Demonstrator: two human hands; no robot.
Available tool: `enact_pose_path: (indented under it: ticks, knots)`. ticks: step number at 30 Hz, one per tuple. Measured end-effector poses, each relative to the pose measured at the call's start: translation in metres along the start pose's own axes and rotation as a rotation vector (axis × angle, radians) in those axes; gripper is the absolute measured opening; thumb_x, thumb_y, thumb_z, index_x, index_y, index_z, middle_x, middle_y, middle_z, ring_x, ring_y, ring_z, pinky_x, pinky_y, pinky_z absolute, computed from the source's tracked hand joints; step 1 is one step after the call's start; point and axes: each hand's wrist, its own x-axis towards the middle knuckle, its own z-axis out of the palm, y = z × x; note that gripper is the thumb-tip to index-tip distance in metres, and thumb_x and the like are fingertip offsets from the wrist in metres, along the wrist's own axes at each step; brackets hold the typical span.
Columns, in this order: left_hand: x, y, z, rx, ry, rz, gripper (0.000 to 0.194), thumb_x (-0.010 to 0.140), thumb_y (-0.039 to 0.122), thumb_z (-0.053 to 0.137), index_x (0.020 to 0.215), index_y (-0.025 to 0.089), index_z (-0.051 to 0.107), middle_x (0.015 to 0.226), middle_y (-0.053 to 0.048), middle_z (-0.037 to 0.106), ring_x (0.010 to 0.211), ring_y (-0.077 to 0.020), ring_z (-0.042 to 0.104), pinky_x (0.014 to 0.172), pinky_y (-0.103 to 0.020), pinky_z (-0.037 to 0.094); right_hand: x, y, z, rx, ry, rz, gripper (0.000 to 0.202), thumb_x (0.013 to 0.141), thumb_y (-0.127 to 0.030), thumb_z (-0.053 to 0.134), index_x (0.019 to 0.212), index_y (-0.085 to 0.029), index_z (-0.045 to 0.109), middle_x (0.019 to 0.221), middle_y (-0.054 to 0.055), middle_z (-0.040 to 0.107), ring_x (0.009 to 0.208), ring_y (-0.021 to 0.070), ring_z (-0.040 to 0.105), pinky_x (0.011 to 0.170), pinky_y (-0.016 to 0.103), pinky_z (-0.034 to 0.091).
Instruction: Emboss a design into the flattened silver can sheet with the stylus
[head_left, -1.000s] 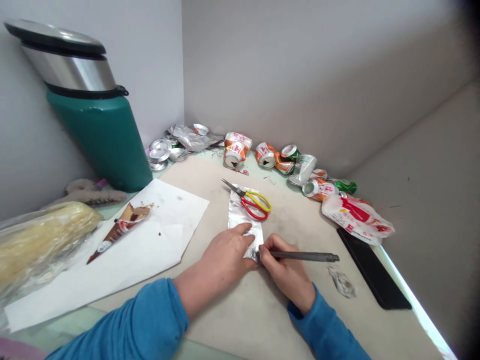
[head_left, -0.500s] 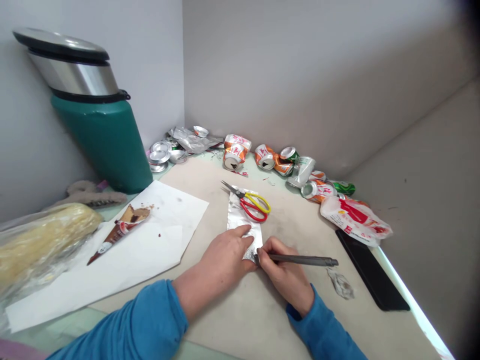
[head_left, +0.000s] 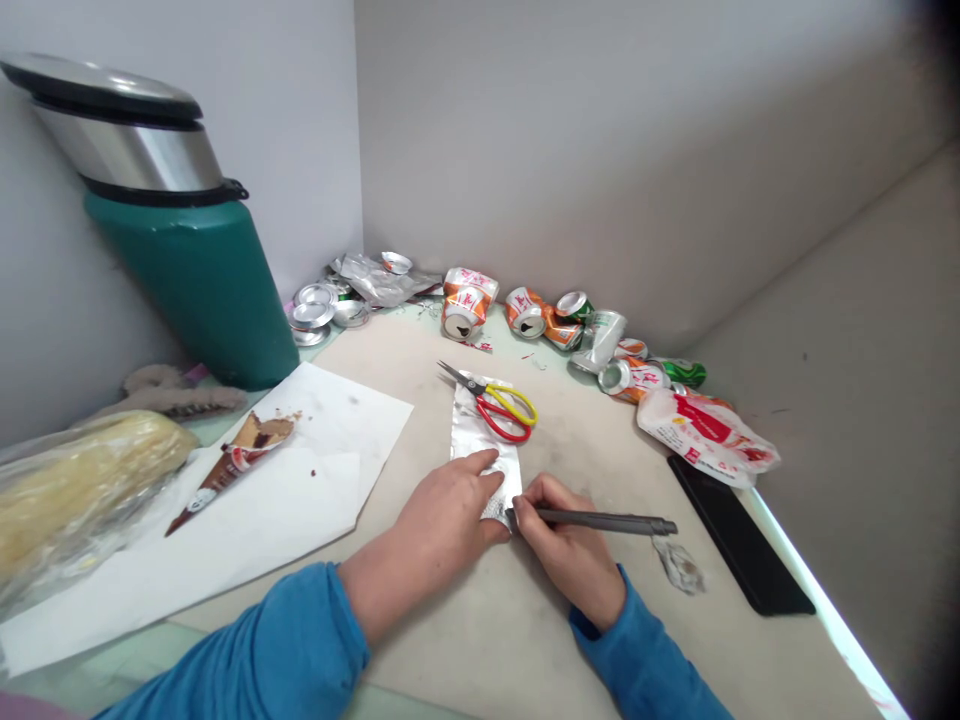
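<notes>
Fingers of the right hand [head_left: 576, 548] are pinching a dark pen [head_left: 611, 522] close to its tip, which is pointing at the near end of a silver sheet [head_left: 471, 440]; contact cannot be confirmed. The left hand [head_left: 444, 518] is lying flat over that end, its thumb standing apart from the slightly spread fingers. Scissors [head_left: 482, 388] are resting across the sheet's far part. A crumpled scrap [head_left: 681, 568] is lying near the pen, with a black phone [head_left: 739, 540] farther right. Crushed cans [head_left: 466, 305] are lining the wall.
</notes>
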Motion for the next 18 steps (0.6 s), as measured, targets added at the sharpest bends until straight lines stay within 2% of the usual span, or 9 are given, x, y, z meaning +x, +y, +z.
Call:
enact_pose_path:
  ticks: [11,18]
  knots:
    - [-0.0010,0.0002,-0.0022,-0.024,0.005,0.019,0.030,0.074,0.024,0.067,0.102,0.016,0.066,0.135,-0.013,0.051,0.116,-0.0301,0.054,0.096,-0.037,0.044,0.0014,0.0024,0.0008,-0.014,-0.018,-0.012,0.022,0.084,-0.026,0.052,0.064,-0.020,0.044,0.055,-0.005,0.045,0.052,0.0104,0.042,0.049,0.023,0.031]
    - [-0.0013,0.0001,-0.0008,-0.020,0.011,0.014,0.035,0.072,0.022,0.069,0.105,0.013,0.065,0.133,-0.016,0.052,0.115,-0.0310,0.054,0.096,-0.037,0.044,0.0013,-0.0001,0.0002,-0.022,-0.021,-0.019,0.023,0.084,-0.026,0.052,0.063,-0.020,0.043,0.054,-0.006,0.044,0.052,0.0102,0.041,0.049,0.022,0.031]
